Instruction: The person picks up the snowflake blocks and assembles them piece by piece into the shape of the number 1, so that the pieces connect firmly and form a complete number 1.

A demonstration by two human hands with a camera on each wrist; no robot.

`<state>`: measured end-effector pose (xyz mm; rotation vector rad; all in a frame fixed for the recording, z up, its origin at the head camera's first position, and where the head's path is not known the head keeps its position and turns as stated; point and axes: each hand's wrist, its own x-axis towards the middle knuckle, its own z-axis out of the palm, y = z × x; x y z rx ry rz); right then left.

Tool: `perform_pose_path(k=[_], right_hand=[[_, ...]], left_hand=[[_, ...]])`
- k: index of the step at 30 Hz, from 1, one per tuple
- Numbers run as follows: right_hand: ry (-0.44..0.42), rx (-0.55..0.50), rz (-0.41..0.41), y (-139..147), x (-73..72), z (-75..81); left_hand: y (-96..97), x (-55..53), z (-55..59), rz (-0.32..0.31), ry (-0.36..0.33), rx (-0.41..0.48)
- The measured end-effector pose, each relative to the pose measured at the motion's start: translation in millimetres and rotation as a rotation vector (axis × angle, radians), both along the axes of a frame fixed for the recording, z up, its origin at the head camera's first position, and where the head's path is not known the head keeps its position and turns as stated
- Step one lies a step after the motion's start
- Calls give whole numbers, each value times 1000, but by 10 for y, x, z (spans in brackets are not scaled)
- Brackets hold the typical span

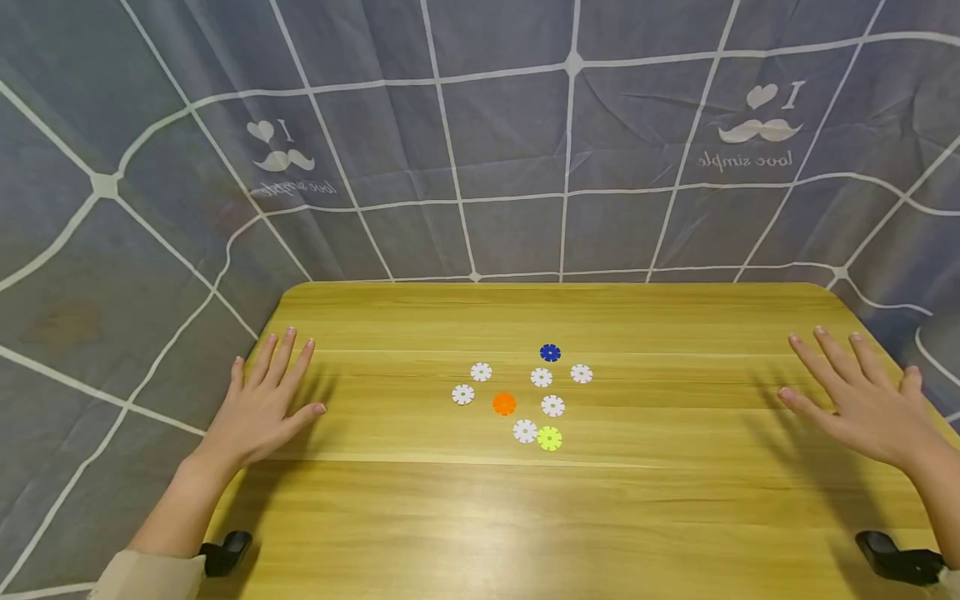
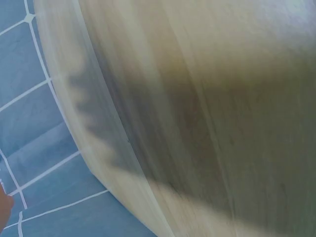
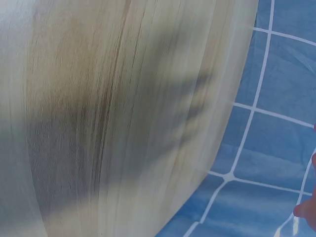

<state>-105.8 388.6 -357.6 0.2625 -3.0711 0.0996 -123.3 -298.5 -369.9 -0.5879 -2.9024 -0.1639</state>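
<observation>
Several small flat notched discs lie in a loose group mid-table in the head view. One is dark blue (image 1: 551, 352), one is an orange disc (image 1: 504, 404), one is a yellow-green disc (image 1: 550, 438), and the others are white, such as the white disc (image 1: 462, 394) at the group's left. The yellow-green disc touches or nearly touches a white disc (image 1: 525, 431). Over the table's left side my left hand (image 1: 258, 408) is spread, holding nothing. My right hand (image 1: 862, 404) is likewise spread at the right side, away from the discs. Only fingertip slivers show in both wrist views.
The wooden table (image 1: 420, 517) has rounded far corners. A grey-blue curtain (image 1: 510, 158) with white grid lines hangs behind it and along both sides. Each wrist carries a black strap mount, the left mount (image 1: 227, 553) and the right mount (image 1: 896, 558).
</observation>
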Motion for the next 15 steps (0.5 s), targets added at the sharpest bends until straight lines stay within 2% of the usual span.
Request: perform_pose_path(k=[3,6,10,13,15], right_hand=[[-2,-12,2,-11,-10,8],[-13,-75,22,-27,-32,15],[13,-226,118,-64,-78,17],[43,-322,194,-118,-127,32],[33,-372,209,-169,-156,54]], left_hand=[[10,-3,-9,8,-10,8],[36,-10,-18,20,-41,41],[118,-12,-11,37,-93,113],[206,-9,-8,38,-140,204],[271,-12,-8,34,-191,296]])
